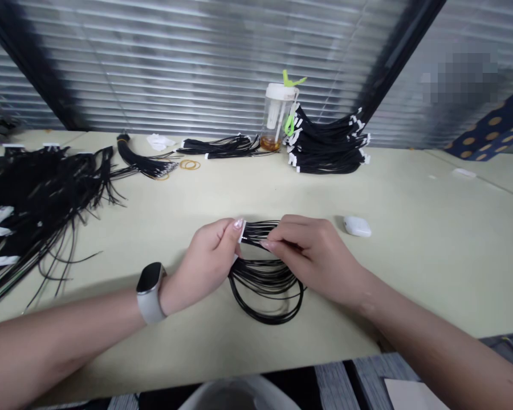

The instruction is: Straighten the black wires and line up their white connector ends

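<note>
Left hand [209, 253]: one, closed, gripping one flat white plastic connector [241, 232] between thumb and fingers.
Right hand [318, 256]: one, closed at thumb and forefinger on apparently one thin black wire [253, 243], near the connector.
Strands between hands: many thin black wires [260, 228], too overlapped to count, running from the connector toward the right hand.
Below the hands: one loose coil of black cable [267, 322], over the front middle of one pale green table [410, 256].
Left wrist: one grey-banded watch with a dark screen [150, 279].
Near right hand: one small rounded white case [357, 226].
Back edge: one clear bottle with a white lid [270, 128] and amber liquid; just beside, one stack of white-ended black cables [329, 151]; farther left, one crumpled white tissue [160, 142].
Left side: one large black cable heap [38, 188], strands uncountable.
Far right: one dark blue, gold-dotted bag [491, 128].
</note>
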Demonstrator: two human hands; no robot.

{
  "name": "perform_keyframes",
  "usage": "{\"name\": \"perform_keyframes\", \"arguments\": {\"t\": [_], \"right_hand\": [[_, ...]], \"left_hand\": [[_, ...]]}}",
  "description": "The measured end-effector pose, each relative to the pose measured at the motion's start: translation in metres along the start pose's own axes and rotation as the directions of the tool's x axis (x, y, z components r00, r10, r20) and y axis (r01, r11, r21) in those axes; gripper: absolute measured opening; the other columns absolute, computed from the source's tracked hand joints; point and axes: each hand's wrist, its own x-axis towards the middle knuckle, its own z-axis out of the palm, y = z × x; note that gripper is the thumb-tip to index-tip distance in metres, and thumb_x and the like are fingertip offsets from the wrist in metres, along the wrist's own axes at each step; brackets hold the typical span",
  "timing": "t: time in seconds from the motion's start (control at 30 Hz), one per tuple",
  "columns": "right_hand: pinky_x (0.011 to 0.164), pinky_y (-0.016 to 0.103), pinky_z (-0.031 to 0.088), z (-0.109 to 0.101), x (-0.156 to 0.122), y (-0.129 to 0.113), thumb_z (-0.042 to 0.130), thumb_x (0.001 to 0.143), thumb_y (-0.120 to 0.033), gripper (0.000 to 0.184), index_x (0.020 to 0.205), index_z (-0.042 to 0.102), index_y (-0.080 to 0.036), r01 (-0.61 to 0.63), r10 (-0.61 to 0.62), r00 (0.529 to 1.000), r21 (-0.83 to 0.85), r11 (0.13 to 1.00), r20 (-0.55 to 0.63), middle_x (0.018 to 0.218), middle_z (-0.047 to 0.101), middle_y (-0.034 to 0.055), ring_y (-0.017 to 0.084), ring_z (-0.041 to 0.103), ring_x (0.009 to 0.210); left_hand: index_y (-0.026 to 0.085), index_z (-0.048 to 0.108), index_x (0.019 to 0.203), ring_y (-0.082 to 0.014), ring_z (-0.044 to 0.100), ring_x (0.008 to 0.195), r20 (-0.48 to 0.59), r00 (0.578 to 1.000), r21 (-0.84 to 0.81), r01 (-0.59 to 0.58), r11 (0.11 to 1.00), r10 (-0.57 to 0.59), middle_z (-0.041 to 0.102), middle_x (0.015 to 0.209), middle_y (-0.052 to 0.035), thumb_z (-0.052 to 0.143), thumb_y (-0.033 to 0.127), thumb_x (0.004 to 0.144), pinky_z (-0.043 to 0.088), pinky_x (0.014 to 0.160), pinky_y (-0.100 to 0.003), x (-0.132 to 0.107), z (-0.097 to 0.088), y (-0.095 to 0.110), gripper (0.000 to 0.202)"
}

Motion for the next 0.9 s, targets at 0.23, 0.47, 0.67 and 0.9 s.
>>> {"name": "perform_keyframes", "arguments": {"t": [0.23, 0.47, 0.67, 0.9], "right_hand": [[0.057, 0.023, 0.035, 0.011, -0.002, 0.002, 0.047, 0.083, -0.015, 0.016, 0.073, 0.06, -0.016, -0.015, 0.013, 1.0, -0.08, 0.997, -0.02, 0.069, 0.054, 0.0007, 0.01, 0.049, 0.063], [0.058, 0.024, 0.038, 0.016, -0.003, 0.002, 0.044, 0.084, -0.019, 0.017, 0.075, 0.059, -0.017, 0.008, -0.015, 0.999, -0.137, 0.991, -0.052, 0.07, 0.056, 0.0018, 0.012, 0.051, 0.065], [0.09, 0.046, 0.034, 0.007, 0.004, 0.004, 0.063, 0.071, -0.037, 0.036, 0.1, 0.058, -0.017, 0.009, -0.027, 0.99, -0.13, 0.991, -0.142, 0.108, 0.057, 0.0136, 0.027, 0.048, 0.103], [0.067, 0.035, 0.048, -0.044, 0.022, 0.007, 0.032, 0.088, -0.048, 0.037, 0.075, 0.05, -0.018, -0.107, 0.211, 0.93, 0.327, 0.939, -0.3, 0.068, 0.058, 0.0048, 0.018, 0.058, 0.067]], "left_hand": [[0.016, 0.046, 0.055, -0.009, 0.04, 0.047, 0.026, 1.0, -0.013, 0.003, 1.0, -0.003, 0.04, 0.045, 0.0035, 0.033, 0.036, 0.089, 0.033, 0.047, -0.021, -0.001, 0.0, 0.001, 0.041], [0.016, 0.045, 0.053, -0.0089, 0.039, 0.045, 0.067, 0.998, -0.056, 0.009, 0.998, -0.006, 0.038, 0.043, 0.0045, 0.036, 0.035, 0.087, 0.033, 0.046, -0.02, 0.001, -0.002, 0.002, 0.04], [0.016, 0.046, 0.06, -0.0094, 0.041, 0.053, 0.041, 0.998, -0.041, -0.043, 0.998, 0.045, 0.043, 0.054, 0.0034, 0.035, 0.034, 0.087, 0.035, 0.052, -0.021, -0.003, -0.002, 0.007, 0.034], [0.019, 0.054, 0.095, -0.0105, 0.049, 0.045, 0.466, 0.877, 0.06, 0.099, 0.993, -0.116, 0.051, 0.056, 0.0062, 0.061, 0.036, 0.069, 0.034, 0.041, -0.02, -0.015, -0.033, 0.037, 0.031]]}}
